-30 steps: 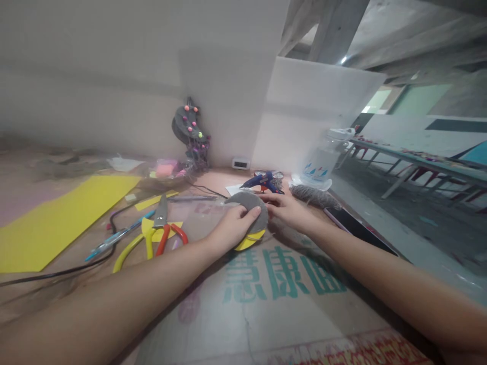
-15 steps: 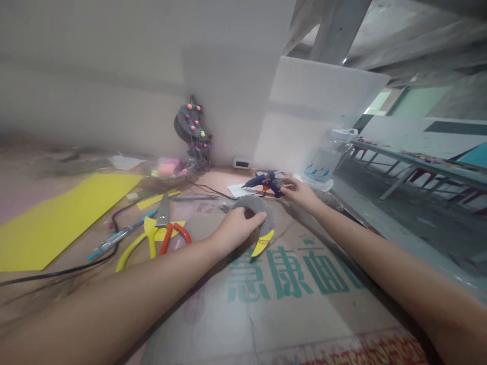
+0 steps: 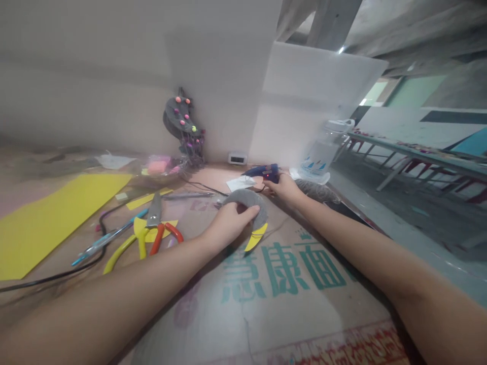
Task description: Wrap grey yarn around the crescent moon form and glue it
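Note:
My left hand point(image 3: 227, 223) is closed on a crescent of grey felt point(image 3: 249, 202) with a yellow tip point(image 3: 255, 237), lifting it slightly off the cardboard. My right hand point(image 3: 282, 186) has reached to the back of the table and grips the handle of a blue glue gun point(image 3: 262, 172), whose nozzle lies over a white paper scrap point(image 3: 238, 183). A roll of grey yarn point(image 3: 318, 191) lies just right of that hand.
Yellow-handled shears point(image 3: 150, 228) with an orange grip, a blue pen point(image 3: 102, 239) and a black cable point(image 3: 57, 274) lie at the left near a yellow sheet point(image 3: 49, 213). A grey beaded ornament point(image 3: 182, 124) stands in the corner. A clear plastic jug point(image 3: 323, 152) sits at the right, beside the table edge.
My right hand left the felt crescent, travelled back and closed on the glue gun. My left hand kept the crescent and tilted it up, showing the yellow tip.

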`<state>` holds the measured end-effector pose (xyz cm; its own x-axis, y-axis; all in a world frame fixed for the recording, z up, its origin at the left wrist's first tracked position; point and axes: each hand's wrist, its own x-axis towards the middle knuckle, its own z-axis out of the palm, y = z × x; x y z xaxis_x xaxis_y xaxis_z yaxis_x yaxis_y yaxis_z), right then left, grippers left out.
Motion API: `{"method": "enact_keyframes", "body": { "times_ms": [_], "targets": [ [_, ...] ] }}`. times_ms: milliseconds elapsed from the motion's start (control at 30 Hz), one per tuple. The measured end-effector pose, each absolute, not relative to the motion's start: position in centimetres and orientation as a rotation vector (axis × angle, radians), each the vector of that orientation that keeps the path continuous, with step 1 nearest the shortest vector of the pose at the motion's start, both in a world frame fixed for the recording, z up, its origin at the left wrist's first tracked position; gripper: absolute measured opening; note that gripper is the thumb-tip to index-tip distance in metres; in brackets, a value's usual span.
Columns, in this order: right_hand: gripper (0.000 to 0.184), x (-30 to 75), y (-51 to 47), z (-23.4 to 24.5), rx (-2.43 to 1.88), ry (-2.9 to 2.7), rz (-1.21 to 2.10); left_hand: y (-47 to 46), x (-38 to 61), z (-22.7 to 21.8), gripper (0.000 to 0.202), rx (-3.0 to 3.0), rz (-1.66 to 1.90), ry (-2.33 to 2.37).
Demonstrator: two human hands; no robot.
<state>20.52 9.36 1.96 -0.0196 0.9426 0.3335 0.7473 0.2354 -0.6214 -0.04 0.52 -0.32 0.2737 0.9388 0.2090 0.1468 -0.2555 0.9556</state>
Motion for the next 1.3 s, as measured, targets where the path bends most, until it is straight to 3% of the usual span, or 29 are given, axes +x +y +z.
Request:
{"method": "enact_keyframes", "body": {
  "times_ms": [367, 600, 800, 967, 1300],
  "targets": [
    [0.028, 23.4, 2.9, 7.0, -1.428, -1.619, 0.465, 0.5, -0.2, 0.0, 0.032, 1.544, 1.139, 1.027],
    [0.027, 22.0, -1.8, 4.3, -1.214, -1.578, 0.493, 0.5, -0.8, 1.1, 0.032, 1.502, 1.187, 1.098],
    [0.021, 21.2, -4.2, 2.8, -1.276, -1.914, 0.409, 1.1, -1.4, 0.8, 0.034, 1.481, 1.302, 1.078],
    [0.019, 20.9, -4.0, 2.1, -1.119, -1.991, 0.557, 1.2, -1.4, 0.6, 0.037, 1.518, 1.327, 1.101],
    [0.023, 20.7, -4.0, 2.2, -1.303, -2.001, 0.563, 1.2, -1.3, 0.6, 0.042, 1.512, 1.373, 1.138]
  ]
}}
